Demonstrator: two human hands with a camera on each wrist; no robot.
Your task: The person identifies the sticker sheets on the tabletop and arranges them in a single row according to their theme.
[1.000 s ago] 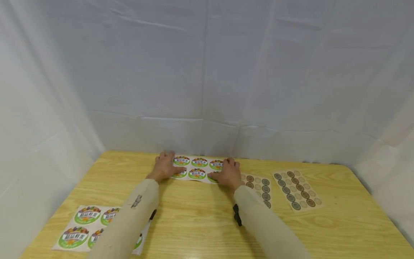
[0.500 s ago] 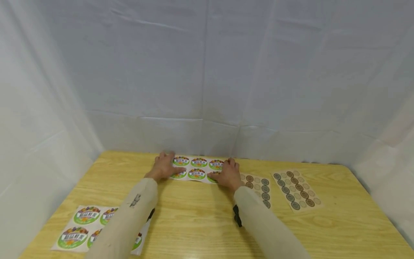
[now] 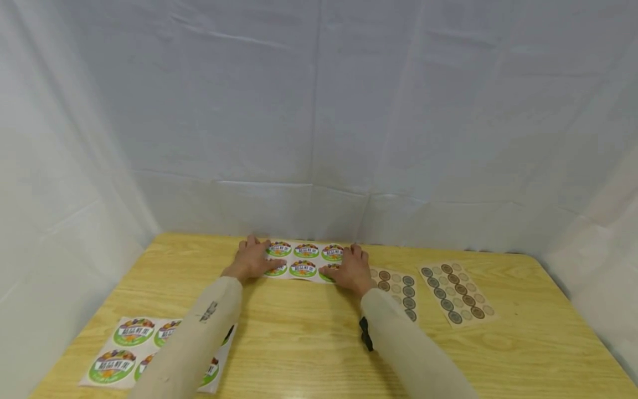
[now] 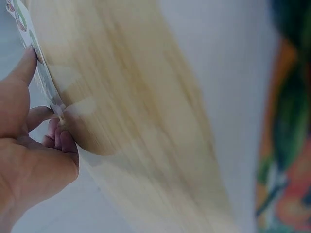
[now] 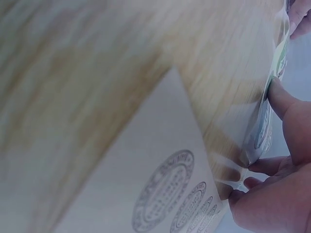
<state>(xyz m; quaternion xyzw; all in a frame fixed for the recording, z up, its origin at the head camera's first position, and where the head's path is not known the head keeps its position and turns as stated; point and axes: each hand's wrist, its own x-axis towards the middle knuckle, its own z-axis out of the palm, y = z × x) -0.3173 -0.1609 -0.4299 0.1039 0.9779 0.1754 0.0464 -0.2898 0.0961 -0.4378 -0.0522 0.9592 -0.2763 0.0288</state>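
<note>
White paper under both thumbs: a sheet of fruit stickers [image 3: 305,260], held out between the two hands at the back edge of the table. Left hand [image 3: 251,259] spread, not clenched; thumb [image 4: 30,65] stretched onto the lower row, index finger [image 4: 41,116] touching the sheet's end, remaining fingers bent. Right hand [image 3: 355,270] mirrors it at the other end: thumb [image 5: 279,99] laid inward over the lower-right sticker, index finger [image 5: 265,166] at the corner, the rest curled beside it. Whether any fingertip is under the paper cannot be told.

Stickers: two rows of three, each with fruit on top, a pale lettered band and green below; both outer ones in the lower row are partly covered by the thumbs.

Just beside the right wrist, partly hidden by the arm: a beige sheet of seals [image 3: 402,291], round, in dark and pale columns. Further right, well apart from the hands, a similar tilted sheet [image 3: 457,292]. At near left, partly under the left sleeve [image 3: 186,343], a second fruit sheet [image 3: 113,366]; it appears larger from here. Right sleeve [image 3: 408,343] cream, with a black strap [image 3: 366,332] showing.

Table [image 3: 304,332]: yellow wood grain. Beyond it, creased white cloth [image 3: 309,122].
</note>
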